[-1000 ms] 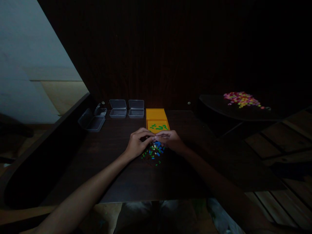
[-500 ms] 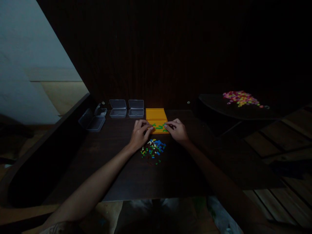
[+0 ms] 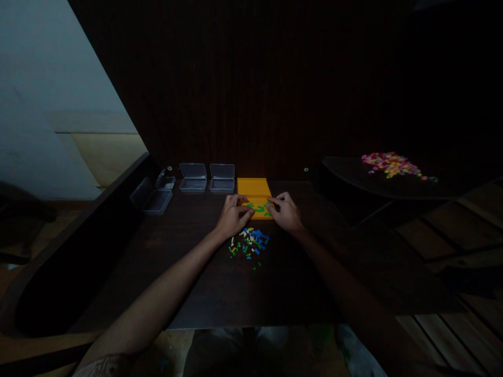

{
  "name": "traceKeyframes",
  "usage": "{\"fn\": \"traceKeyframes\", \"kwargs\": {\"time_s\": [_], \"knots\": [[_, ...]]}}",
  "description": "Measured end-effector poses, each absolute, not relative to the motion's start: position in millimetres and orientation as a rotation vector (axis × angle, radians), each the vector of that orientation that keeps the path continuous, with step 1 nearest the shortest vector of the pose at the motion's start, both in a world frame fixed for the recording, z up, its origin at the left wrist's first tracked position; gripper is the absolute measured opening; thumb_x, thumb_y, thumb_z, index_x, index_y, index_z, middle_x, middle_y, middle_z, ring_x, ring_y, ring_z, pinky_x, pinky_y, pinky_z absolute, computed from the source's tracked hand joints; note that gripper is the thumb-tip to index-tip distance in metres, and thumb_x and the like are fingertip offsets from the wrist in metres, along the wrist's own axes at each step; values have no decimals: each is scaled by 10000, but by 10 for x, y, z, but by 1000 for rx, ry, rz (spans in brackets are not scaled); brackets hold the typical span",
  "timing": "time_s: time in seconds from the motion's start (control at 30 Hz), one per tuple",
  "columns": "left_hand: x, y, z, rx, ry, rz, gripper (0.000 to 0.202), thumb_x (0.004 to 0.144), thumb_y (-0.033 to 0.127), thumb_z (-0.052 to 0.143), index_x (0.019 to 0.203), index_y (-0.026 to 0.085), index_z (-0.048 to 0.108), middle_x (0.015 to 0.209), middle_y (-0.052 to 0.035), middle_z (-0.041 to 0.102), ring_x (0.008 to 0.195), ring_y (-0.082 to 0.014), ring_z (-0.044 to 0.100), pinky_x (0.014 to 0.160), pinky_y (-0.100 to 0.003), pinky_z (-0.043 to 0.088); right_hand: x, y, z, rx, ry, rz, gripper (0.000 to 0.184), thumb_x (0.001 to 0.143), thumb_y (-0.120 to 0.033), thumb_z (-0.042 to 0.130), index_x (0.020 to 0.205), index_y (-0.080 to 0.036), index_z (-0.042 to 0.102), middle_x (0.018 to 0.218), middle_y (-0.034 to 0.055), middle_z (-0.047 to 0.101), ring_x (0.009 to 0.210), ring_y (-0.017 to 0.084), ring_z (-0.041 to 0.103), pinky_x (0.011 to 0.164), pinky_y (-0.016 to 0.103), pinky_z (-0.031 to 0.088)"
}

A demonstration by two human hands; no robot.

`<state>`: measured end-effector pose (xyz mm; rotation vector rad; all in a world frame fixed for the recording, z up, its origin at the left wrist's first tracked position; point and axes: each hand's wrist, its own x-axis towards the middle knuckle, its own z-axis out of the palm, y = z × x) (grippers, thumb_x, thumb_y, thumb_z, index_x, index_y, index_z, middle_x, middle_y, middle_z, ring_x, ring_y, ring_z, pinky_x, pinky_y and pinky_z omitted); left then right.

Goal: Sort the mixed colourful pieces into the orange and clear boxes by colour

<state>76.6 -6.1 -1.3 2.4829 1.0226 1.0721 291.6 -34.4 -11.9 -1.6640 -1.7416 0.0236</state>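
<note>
Both hands on the orange box [image 3: 253, 187]. Left hand [image 3: 233, 215] and right hand [image 3: 286, 212] have their fingers bunched; I can't tell if they pinch anything. Green pieces [image 3: 259, 208] lie between the fingertips, the coloured pile [image 3: 249, 244] just below the knuckles.

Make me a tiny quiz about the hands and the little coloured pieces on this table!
1. True or false: the left hand and the right hand are both at the orange box.
2. What colour are the bits lying in that box? A red, B green, C white.
3. Fill in: the heap of mixed pieces lies on the table, ____ to the person than the hands are.
Key: 1 true; 2 B; 3 nearer.
</note>
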Motion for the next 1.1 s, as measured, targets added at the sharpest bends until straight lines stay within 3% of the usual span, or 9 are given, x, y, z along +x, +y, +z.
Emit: {"fn": "traceKeyframes", "kwargs": {"time_s": [0.2,0.43,0.7,0.8,0.93,1.1], "knots": [[737,-65,20,2380,1031,1071,220,934,277,531,916,189,732,1100,-78,599,1092,-244,488,1001,-446,429,2877,-444,-39,-1686,-1885,-35,281,910,-298,516,1078,-204,721,1036,88,549,898,209,586,757,315,508],[617,-103,45,2307,989,1190,281,916,139,425,954,198,698,1079,-63,607,1079,-224,519,984,-416,430,2863,-515,13,-1761,-1928,-99,303,920,-393,527,1087,-211,703,1045,90,548,917,217,574,682,300,495],[461,-195,62,2401,922,1182,255,872,111,454,903,192,694,1058,-64,604,1042,-220,523,954,-409,445,2829,-657,109,-1479,-1826,-268,241,886,-275,507,889,-166,721,825,79,602,763,194,591,667,295,478],[448,-254,74,2464,848,1106,250,880,126,451,916,193,689,1081,-73,602,1069,-227,518,963,-421,444,2778,-757,143,-1302,-1945,-41,191,839,-236,531,840,-184,715,749,53,615,666,164,577,635,275,476],[466,-360,102,2466,727,1010,229,894,156,465,917,193,689,1045,-75,617,1032,-217,553,930,-403,464,2739,-843,177,-1162,-2068,414,192,781,-210,578,910,-191,720,644,-4,604,506,111,487,524,234,428],[513,-487,149,2434,619,913,166,856,185,543,888,198,705,983,-73,638,968,-207,584,890,-379,480,2804,-840,230,-1029,-2228,742,156,721,-145,592,796,-185,723,629,-18,631,511,92,493,520,197,393]]}}
